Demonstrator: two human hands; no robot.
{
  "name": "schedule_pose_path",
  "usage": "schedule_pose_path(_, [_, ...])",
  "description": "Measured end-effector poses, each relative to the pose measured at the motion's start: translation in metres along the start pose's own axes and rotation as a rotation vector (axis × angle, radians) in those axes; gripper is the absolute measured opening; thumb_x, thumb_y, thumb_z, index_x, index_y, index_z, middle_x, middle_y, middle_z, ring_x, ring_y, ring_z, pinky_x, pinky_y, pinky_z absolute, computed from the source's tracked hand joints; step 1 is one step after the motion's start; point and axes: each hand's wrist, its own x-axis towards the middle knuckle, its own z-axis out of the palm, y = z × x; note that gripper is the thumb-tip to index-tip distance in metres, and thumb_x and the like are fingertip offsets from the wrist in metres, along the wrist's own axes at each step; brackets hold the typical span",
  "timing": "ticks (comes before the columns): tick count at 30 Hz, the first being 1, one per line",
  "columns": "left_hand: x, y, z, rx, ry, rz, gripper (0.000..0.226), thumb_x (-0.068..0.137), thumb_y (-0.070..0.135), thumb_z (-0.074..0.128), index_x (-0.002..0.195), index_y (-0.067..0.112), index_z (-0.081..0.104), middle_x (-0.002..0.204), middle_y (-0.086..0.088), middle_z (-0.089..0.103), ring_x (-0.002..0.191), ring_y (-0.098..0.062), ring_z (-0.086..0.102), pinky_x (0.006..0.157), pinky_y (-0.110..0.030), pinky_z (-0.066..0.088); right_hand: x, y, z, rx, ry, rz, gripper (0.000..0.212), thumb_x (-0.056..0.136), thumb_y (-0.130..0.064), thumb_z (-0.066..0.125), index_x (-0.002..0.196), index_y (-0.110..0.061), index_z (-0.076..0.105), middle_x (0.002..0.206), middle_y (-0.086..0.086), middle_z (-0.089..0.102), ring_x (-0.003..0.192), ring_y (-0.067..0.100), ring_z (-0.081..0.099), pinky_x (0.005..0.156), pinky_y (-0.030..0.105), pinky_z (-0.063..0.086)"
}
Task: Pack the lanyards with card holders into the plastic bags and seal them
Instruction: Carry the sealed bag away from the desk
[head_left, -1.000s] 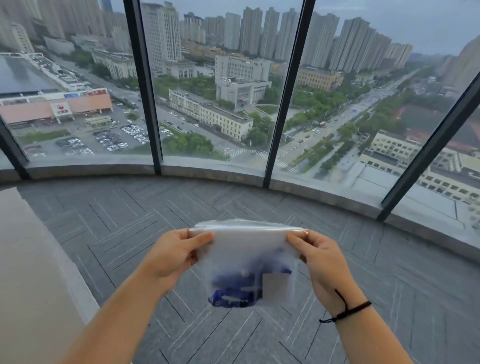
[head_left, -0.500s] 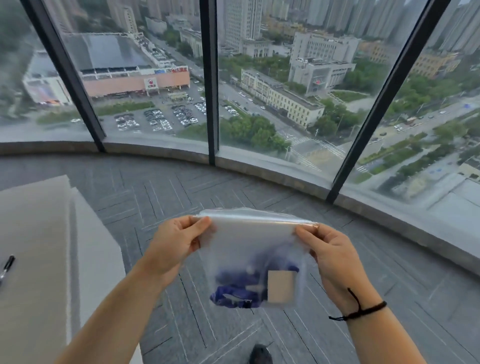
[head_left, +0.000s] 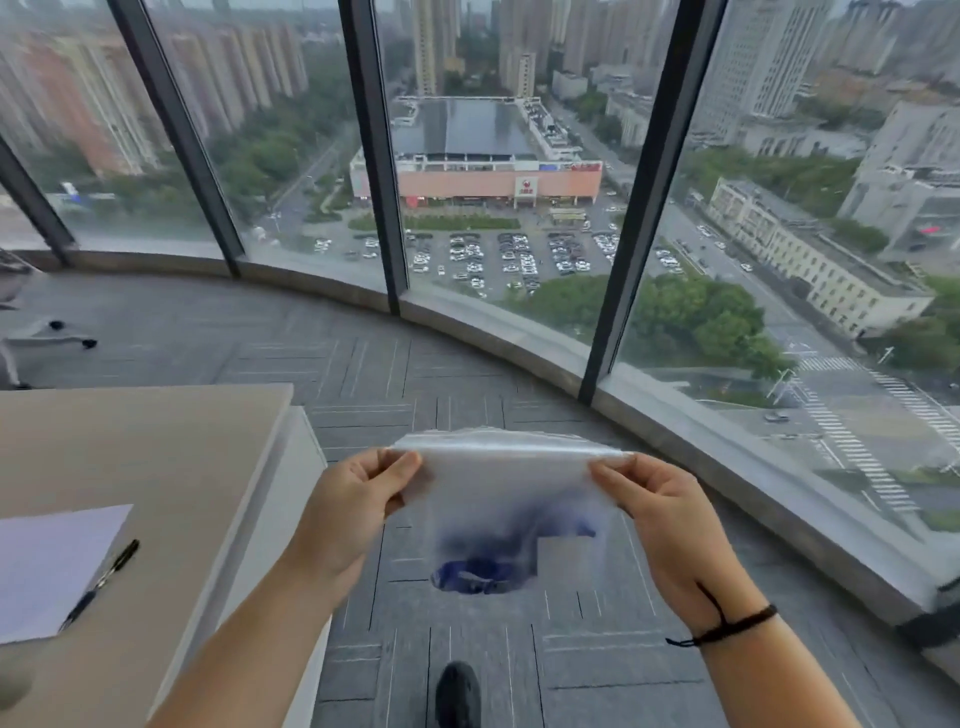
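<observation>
left hand, right hand pinch plastic bag | lanyard inside, blurred

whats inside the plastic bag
Through the cloudy plastic bag a bunched blue lanyard and a pale card holder sit at the bottom. The clip and any card details are too blurred to tell.

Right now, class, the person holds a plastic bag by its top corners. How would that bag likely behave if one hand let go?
The plastic bag is thin film stretched between the left hand and right hand, so it would probably flop sideways. The blue lanyard and card holder sit at the bottom, so they would likely slide toward the lower corner. It looks light.
</observation>
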Motion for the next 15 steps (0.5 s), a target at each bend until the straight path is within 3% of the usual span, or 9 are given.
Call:
schedule_pose_path(4, [0.092, 0.005, -0.008, -0.06, 0.074, -0.003, 0.018, 0.095, 0.014, 0.062, 0.098, 0.002, 0.075, 0.097, -0.012, 0.076, 0.089, -0.018, 0.068, 0.087, -0.032, 0.051, 0.106, -0.008, 0.033, -0.012, -0.076, -0.004, 0.012, 0.09, -0.008, 0.065, 0.092, 0.0, 0.074, 0.091, 0.021, 0.074, 0.079, 0.026, 0.068, 0.081, 0.039, 0.054])
schedule_pose_path(9, [0.201, 0.038, -0.018, -0.035, 0.111, -0.034, 0.018, 0.095, 0.017, 0.063, 0.091, 0.008, 0.078, 0.092, -0.008, 0.077, 0.087, -0.018, 0.068, 0.085, -0.032, 0.05, 0.23, -0.028, 0.073, -0.039, -0.154, 0.022, 0.011, 0.089, -0.01, 0.066, 0.088, -0.003, 0.075, 0.087, 0.017, 0.075, 0.079, 0.025, 0.069, 0.079, 0.035, 0.054])
schedule_pose_path(15, [0.311, 0.077, -0.022, -0.043, 0.253, -0.006, 0.016, 0.096, 0.015, 0.062, 0.09, 0.008, 0.075, 0.089, -0.007, 0.077, 0.083, -0.017, 0.069, 0.09, -0.039, 0.051, 0.371, -0.045, 0.12, -0.031, -0.232, 0.034, 0.011, 0.087, -0.012, 0.068, 0.09, -0.004, 0.075, 0.094, 0.017, 0.075, 0.09, 0.03, 0.068, 0.091, 0.04, 0.053])
